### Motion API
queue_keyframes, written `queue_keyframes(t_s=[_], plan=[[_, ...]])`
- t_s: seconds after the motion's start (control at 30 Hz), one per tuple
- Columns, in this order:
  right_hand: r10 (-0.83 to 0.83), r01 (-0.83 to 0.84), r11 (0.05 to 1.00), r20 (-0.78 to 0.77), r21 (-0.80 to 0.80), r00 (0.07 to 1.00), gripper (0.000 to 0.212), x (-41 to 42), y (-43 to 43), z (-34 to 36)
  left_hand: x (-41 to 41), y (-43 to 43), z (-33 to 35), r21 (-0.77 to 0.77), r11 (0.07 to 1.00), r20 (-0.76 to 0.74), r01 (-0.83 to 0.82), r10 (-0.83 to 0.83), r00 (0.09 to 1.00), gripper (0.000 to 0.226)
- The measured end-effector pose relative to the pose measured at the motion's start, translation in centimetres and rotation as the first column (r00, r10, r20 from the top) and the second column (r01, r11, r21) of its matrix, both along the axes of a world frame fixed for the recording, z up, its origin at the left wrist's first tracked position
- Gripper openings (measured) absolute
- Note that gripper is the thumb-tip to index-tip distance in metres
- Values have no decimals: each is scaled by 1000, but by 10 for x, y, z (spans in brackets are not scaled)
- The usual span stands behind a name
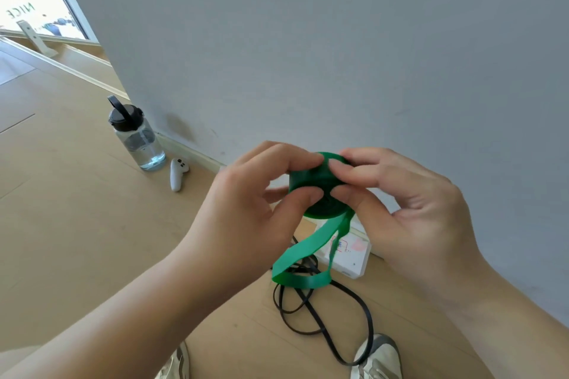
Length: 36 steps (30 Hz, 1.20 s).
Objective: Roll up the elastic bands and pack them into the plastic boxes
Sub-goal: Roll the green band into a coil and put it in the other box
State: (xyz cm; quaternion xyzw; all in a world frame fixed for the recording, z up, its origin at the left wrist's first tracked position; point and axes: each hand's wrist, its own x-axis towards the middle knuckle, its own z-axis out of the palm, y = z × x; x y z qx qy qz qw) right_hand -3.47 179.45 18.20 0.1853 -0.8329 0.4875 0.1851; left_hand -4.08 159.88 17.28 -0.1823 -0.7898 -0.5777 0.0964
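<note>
Both hands, left hand and right hand, pinch the soft, springy green elastic band roll at mid-frame, best held across its coil.

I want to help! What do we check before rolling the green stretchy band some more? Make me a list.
1. Grip: left hand and right hand both pinch the rolled part of the flat green elastic band: ok.
2. Roll neat and round: ok.
3. Whole band rolled: not ok; its loose tail hangs in a loop.
4. Tail free of the thin black band on the wooden floor: cannot tell.
5. White rectangular box by the wall open and ready: cannot tell.
</note>
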Motion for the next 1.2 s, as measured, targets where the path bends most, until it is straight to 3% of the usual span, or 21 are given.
queue_keyframes(t_s=[0.13, 0.27, 0.33, 0.43, 0.5, 0.6, 0.73, 0.9, 0.97, 1.1, 1.2], plan=[[-29, 80, 971, 224, -224, 974, 33, -4, 1, 1, -1, 0, 4, 205, 978, 167, -48, 14, 986, 33], [25, 12, 982, 193, -187, 981, 33, -6, 1, -3, -2, 2, 2, 326, 944, 275, -57, -37, 961, 26], [8, 1, 998, 132, -65, 991, 34, -7, 3, -4, 0, 5, 0, 217, 975, 257, -56, -1, 966, 24], [37, -43, 996, 81, 75, 996, 35, -7, 4, -8, 1, 2, 0, -161, 985, 17, -67, 71, 997, 33], [74, -79, 986, 44, 146, 996, 35, -7, 4, -9, 0, 0, 2, -215, 977, 7, -13, 15, 1000, 39], [82, -82, 986, 4, 147, 997, 30, -5, 3, -9, -1, -3, 7, -63, 998, 177, 6, 5, 984, 40], [28, -24, 999, 162, -21, 986, 32, -6, 6, -3, -6, -7, 11, 127, 991, 323, -37, -6, 946, 36], [116, -119, 993, 98, 23, 988, 47, -8, 6, -9, -6, -10, 8, 314, 949, 315, -35, -69, 947, 29], [91, -90, 996, 76, -15, 993, 48, -7, 6, -9, -3, -5, 6, 239, 971, 247, -3, -58, 967, 29], [93, -95, 990, 23, 101, 995, 49, -7, 9, -7, 0, -2, 4, -190, 981, -36, -49, 43, 998, 26], [102, -87, 966, -49, 242, 994, 44, -7, 11, -10, -2, -3, 3, -244, 969, 19, -28, 34, 999, 28]])
